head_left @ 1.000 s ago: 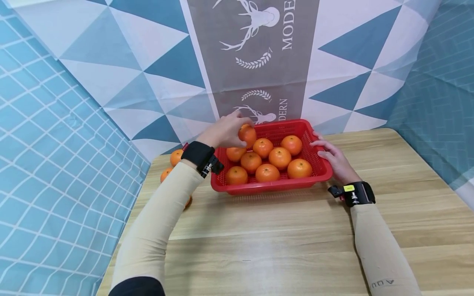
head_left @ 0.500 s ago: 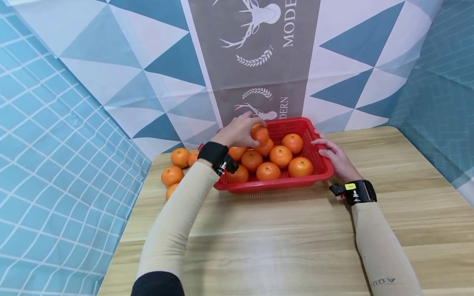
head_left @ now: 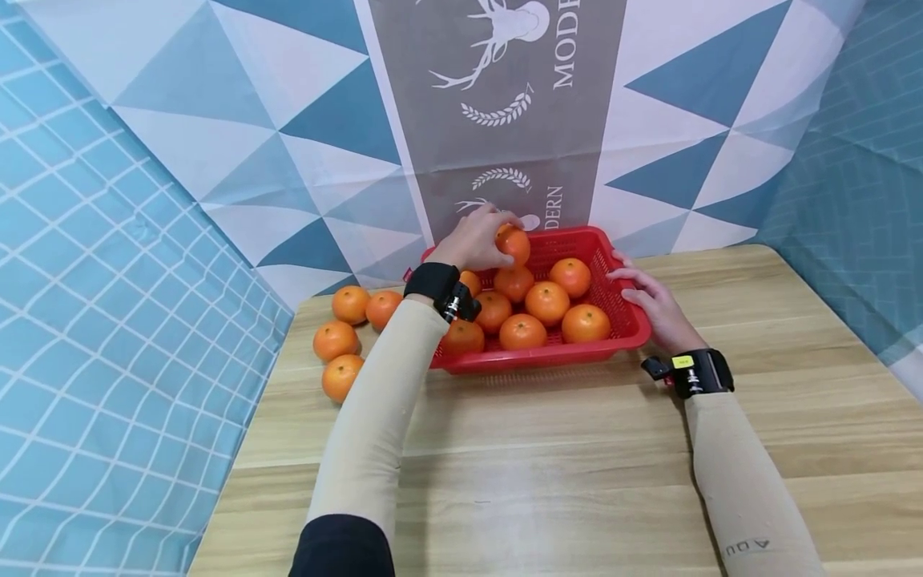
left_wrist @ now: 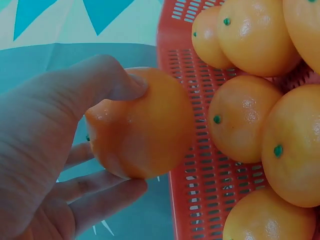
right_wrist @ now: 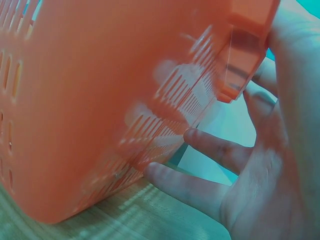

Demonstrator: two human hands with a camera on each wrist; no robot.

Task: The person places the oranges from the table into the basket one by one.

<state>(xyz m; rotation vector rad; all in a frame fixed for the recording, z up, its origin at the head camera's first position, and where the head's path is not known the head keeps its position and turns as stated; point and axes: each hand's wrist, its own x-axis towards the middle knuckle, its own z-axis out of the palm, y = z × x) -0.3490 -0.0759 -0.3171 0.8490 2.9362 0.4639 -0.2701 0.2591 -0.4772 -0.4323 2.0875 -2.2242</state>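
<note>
My left hand (head_left: 472, 242) grips an orange (head_left: 515, 247) over the back left part of a red plastic basket (head_left: 534, 362). In the left wrist view, the thumb lies over the held orange (left_wrist: 160, 125) and the fingers support it from the other side. Several more oranges (head_left: 546, 304) sit inside the basket, partly hidden by my left wrist. My right hand (head_left: 654, 311) holds the basket's right rim. In the right wrist view, two fingertips (right_wrist: 159, 172) touch the slotted outer wall (right_wrist: 100, 100), while the thumb and other fingers are at the rim.
Several loose oranges (head_left: 336, 342) lie on the wooden table (head_left: 534, 465) left of the basket, one partly behind the left forearm. A patterned cloth (head_left: 346, 152) hangs behind the table, and blue gridded cloth (head_left: 130, 320) lines the left side.
My left hand has moved right with the orange, further over the basket. The loose oranges at the left are now less covered by the arm. My right hand stays at the rim.
</note>
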